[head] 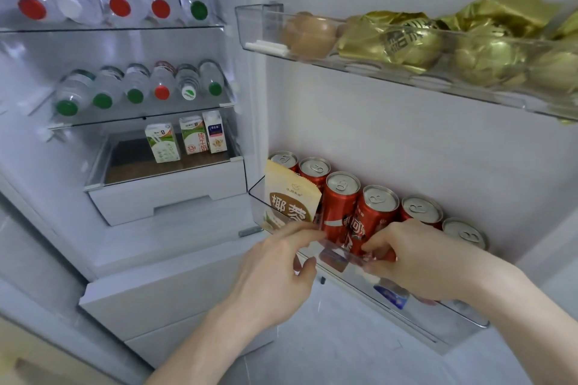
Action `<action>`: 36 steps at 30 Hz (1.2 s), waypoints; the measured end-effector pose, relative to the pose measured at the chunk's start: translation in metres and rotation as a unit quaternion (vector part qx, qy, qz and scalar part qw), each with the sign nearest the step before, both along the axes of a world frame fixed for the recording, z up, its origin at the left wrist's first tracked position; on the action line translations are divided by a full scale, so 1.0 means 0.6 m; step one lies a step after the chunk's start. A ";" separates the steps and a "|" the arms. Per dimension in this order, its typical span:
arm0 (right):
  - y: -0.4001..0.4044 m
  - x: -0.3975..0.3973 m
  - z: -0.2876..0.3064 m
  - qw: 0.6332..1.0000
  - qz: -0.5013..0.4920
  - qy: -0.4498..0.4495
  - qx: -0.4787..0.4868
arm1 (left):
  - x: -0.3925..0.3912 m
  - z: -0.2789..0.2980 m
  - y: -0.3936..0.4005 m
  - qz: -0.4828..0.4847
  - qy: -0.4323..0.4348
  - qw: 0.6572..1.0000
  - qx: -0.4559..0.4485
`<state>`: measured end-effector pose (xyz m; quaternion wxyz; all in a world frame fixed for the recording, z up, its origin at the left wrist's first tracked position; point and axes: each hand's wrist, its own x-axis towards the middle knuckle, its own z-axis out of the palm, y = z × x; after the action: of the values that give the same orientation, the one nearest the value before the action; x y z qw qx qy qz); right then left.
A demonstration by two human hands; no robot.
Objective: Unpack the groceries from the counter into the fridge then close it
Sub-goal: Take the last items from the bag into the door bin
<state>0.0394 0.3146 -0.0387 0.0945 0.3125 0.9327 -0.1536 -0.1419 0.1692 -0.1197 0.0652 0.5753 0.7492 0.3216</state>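
Where cans [339, 209] stand, pouch [289, 197] reads 椰蓉.

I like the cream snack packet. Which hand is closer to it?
Left. The left hand has fingertips right at the bottom of the cream packet. The right hand is further right, over the red cans.
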 end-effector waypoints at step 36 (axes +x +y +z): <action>-0.097 0.070 0.007 0.953 -0.128 0.265 -0.071 | 0.029 0.022 -0.056 -0.068 -0.011 0.994 0.087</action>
<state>0.0815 0.2562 -0.0345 -0.1547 0.3700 0.8627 -0.3080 -0.1244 0.1358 -0.1065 0.0452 0.6247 0.6767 0.3871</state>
